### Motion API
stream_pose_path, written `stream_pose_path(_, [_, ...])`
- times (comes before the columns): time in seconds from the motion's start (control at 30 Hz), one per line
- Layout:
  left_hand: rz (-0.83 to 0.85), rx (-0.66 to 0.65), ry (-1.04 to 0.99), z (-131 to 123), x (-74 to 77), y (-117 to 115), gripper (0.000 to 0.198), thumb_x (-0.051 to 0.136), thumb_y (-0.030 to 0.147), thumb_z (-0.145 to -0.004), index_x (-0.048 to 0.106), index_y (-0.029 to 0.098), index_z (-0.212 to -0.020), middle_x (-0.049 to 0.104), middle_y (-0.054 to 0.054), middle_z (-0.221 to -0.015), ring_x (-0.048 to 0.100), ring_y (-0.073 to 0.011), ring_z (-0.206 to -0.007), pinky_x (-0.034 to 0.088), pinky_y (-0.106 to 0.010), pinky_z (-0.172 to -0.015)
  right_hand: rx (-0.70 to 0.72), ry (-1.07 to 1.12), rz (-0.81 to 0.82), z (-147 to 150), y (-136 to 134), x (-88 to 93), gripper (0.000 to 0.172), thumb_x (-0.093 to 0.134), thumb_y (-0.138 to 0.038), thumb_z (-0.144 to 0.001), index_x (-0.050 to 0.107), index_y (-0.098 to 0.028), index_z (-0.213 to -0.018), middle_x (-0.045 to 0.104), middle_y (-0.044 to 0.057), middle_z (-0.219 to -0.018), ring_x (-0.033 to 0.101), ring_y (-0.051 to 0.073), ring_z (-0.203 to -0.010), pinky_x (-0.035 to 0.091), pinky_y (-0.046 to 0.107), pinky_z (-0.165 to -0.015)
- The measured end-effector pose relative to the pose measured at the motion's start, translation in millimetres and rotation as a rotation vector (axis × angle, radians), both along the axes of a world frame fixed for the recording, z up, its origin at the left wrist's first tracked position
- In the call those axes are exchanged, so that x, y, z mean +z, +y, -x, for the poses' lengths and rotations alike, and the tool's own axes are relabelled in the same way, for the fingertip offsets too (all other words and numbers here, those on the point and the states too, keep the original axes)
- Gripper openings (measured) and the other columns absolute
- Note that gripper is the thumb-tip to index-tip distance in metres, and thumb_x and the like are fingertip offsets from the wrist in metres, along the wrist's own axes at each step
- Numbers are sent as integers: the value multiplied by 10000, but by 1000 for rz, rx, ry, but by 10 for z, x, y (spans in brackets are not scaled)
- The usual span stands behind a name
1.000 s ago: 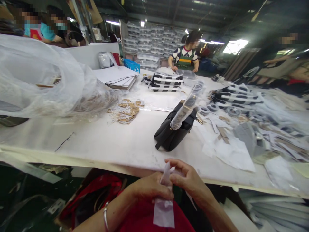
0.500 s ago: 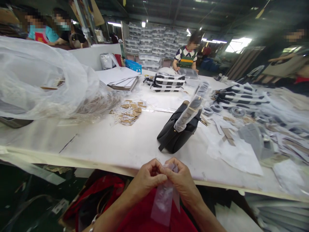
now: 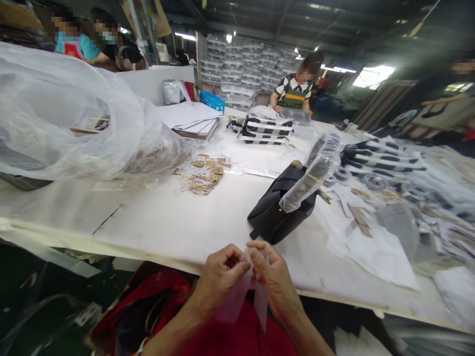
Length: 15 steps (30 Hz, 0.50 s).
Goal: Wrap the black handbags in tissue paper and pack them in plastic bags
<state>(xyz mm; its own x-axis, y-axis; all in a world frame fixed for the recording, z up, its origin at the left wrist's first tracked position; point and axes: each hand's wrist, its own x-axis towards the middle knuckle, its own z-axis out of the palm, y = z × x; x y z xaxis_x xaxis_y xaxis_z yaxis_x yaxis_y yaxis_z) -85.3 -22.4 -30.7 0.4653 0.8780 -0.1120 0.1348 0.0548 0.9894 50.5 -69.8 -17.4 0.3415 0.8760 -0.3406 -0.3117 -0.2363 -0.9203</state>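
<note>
Both my hands meet just below the near table edge, pinching a small clear plastic bag [image 3: 237,299] at its top. My left hand [image 3: 218,279] grips the left side of the opening with bent fingers. My right hand [image 3: 272,279] pinches the right side. The bag hangs down over my red clothing [image 3: 237,336]. On the table beyond lies a black handbag [image 3: 276,210] with a strap wrapped in clear plastic [image 3: 311,175] resting across it.
The white table [image 3: 166,222] holds a large clear plastic sack [image 3: 67,118] at left, a pile of small brown tags [image 3: 204,173], stacked papers [image 3: 193,121], black-and-white striped packs [image 3: 265,129] and scattered paper at right. Other people work at the far side and far left.
The hands have closed together on the bag's top, and the bag now hangs shorter and folded. The camera view has shifted slightly left.
</note>
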Motion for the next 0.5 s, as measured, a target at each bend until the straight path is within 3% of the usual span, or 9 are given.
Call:
stream_pose_path(0.13, [-25, 11, 31, 116, 54, 150, 204, 630, 347, -759, 568, 172, -675, 517, 36, -630, 461, -125, -626, 364, -235, -609, -115, -218, 49, -176, 15, -79, 599, 793, -522, -647, 638, -141, -1083, 548, -48, -578, 331, 53, -427, 239, 198, -414])
stream_pose_path(0.3, [-84, -11, 101, 214, 70, 247, 202, 627, 348, -768, 598, 170, -677, 548, 28, -640, 482, -130, -633, 371, -238, -617, -65, -270, 100, -222, 103, -193, 614, 769, -503, -667, 614, -151, -1146, 542, -54, -551, 336, 62, -393, 228, 197, -387])
stream_pose_path(0.37, [-132, -29, 134, 233, 75, 263, 186, 630, 332, -770, 609, 171, -680, 570, 25, -654, 507, -133, -645, 379, -239, -630, -45, -257, 87, -204, 160, -185, 565, 750, -523, -690, 614, -154, -1096, 501, -69, -518, 329, 65, -394, 226, 193, -386])
stream_pose_path(0.5, [-200, -54, 219, 258, 76, 291, 121, 642, 264, -762, 615, 180, -679, 604, 31, -669, 542, -129, -658, 381, -231, -642, -100, -238, 33, -178, 230, -58, 441, 758, -556, -676, 593, -158, -770, 390, -91, -461, 270, 52, -410, 184, 193, -387])
